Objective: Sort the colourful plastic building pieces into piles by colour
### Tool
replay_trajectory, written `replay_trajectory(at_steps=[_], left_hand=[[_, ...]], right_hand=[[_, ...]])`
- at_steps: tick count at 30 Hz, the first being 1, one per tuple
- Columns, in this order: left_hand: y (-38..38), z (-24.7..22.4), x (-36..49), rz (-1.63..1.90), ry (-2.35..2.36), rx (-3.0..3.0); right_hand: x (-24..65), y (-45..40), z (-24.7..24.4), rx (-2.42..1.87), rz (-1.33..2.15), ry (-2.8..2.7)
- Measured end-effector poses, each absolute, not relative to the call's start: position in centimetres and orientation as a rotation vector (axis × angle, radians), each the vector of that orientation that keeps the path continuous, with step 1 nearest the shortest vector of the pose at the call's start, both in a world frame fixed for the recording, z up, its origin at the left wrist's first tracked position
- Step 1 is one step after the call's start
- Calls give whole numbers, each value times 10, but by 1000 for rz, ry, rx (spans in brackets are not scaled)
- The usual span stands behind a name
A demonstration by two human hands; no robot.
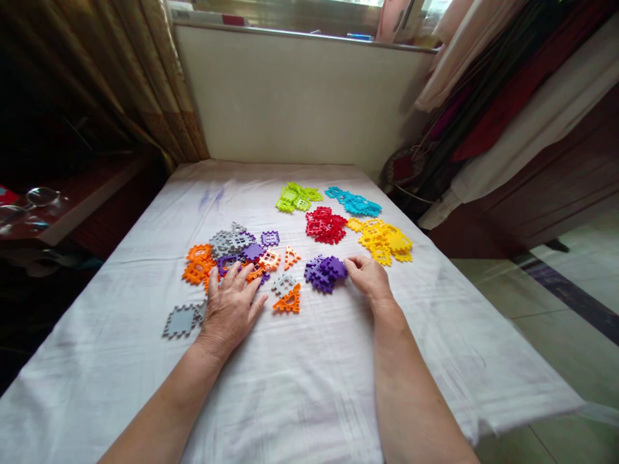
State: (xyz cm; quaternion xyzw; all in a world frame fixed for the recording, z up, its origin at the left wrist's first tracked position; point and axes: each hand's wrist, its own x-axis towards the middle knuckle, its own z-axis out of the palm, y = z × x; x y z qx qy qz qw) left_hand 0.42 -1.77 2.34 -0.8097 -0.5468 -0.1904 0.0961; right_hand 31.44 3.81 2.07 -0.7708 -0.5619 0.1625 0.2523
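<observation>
My left hand [231, 309] lies with fingers spread over the near side of a mixed heap of toothed plastic building tiles. In that heap are grey tiles [222, 243], orange tiles [196, 270] and purple tiles [252, 251]. Beside the wrist, partly covered, is a flat grey square tile [182, 320]. My right hand [369, 277] pinches the right edge of a purple tile [334, 265] on top of a small purple pile [316, 276]. Between the hands sit an orange triangular tile [289, 300] and a grey window-like tile [284, 284].
Sorted piles lie farther back: lime green [296, 196], turquoise [358, 203], red [325, 225] and yellow [384, 241]. A white cloth [300, 386] covers the table. Curtains [145, 77] hang at the left, clothes [507, 109] at the right, and a pale wall [300, 103] stands behind.
</observation>
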Motion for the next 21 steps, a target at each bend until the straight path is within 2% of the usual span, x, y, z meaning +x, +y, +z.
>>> replay_trajectory(at_steps=[9, 14, 21], left_hand=[[-18, 21, 5, -725, -1755, -2464], [-14, 26, -2, -963, -1709, -2471], [-13, 33, -7, -1262, -1938, -2339]], right_hand=[[305, 37, 29, -2074, 310, -1406], [291, 34, 34, -1779, 283, -1459], [248, 21, 40, -1368, 488, -1766]])
